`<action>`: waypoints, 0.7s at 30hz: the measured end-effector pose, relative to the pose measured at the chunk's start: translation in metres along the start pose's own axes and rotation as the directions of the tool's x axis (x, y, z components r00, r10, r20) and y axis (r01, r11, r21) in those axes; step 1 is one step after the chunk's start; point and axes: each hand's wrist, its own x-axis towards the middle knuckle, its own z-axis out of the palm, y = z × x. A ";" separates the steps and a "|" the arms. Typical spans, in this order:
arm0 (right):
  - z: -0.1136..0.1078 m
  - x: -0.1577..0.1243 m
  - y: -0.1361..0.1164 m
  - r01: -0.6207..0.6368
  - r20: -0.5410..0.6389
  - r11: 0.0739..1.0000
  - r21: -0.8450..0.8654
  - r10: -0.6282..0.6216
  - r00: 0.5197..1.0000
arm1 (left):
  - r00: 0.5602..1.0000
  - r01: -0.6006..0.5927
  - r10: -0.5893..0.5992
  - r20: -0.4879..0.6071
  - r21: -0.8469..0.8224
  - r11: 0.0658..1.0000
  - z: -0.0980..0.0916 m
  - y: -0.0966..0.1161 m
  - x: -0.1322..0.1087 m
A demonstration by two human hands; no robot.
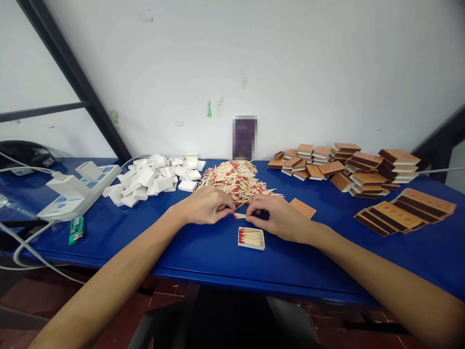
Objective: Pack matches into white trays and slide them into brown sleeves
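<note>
My right hand [276, 216] pinches a few matchsticks [240, 215] by their plain ends, their red heads pointing left. Close to those heads, my left hand [209, 204] has thumb and fingers pressed together; whatever is between the fingertips is too small to make out. Just beyond both hands rises a large loose heap of red-tipped matches [236, 182]. Nearer the table's front edge lies a white matchbox tray [264, 245], holding a layer of matches [251, 237] with their heads to the left. A flat orange matchbox sleeve [303, 208] lies behind my right wrist.
White empty trays [145, 177] are piled left of the heap. Brown and orange matchbox sleeves [366, 177] stand stacked at right, with a fanned row [407, 211] nearer. A power strip [69, 203], cables and a green packet [76, 230] occupy the left of the blue table [203, 257].
</note>
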 end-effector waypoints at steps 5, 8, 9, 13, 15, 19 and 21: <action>0.001 0.000 0.002 -0.008 0.007 1.000 -0.029 0.008 1.000 | 0.999 0.038 -0.039 0.017 0.057 0.998 -0.002 -0.003 -0.001; 0.002 0.000 0.004 -0.018 0.000 0.998 -0.053 0.018 1.000 | 0.997 0.054 -0.057 0.055 0.066 0.996 -0.003 -0.002 -0.001; 0.002 0.000 0.004 -0.019 0.000 0.998 -0.064 0.019 1.000 | 0.996 0.053 -0.058 0.065 0.070 0.996 -0.003 -0.001 -0.001; 0.002 -0.001 0.004 -0.015 0.025 0.996 -0.087 0.018 1.000 | 0.996 0.047 -0.051 0.071 0.062 0.997 -0.002 0.003 0.001; 0.002 -0.001 0.003 -0.018 0.031 0.996 -0.087 0.021 0.999 | 0.997 0.035 -0.037 0.068 0.041 0.999 -0.001 0.004 0.002; 0.002 -0.001 0.003 -0.018 0.031 0.995 -0.095 0.021 0.999 | 0.998 0.032 -0.034 0.060 0.041 0.999 0.001 0.005 0.003; 0.002 -0.001 0.003 -0.012 0.030 0.995 -0.099 0.015 0.999 | 0.997 0.044 -0.046 0.055 0.042 0.998 0.001 0.005 0.003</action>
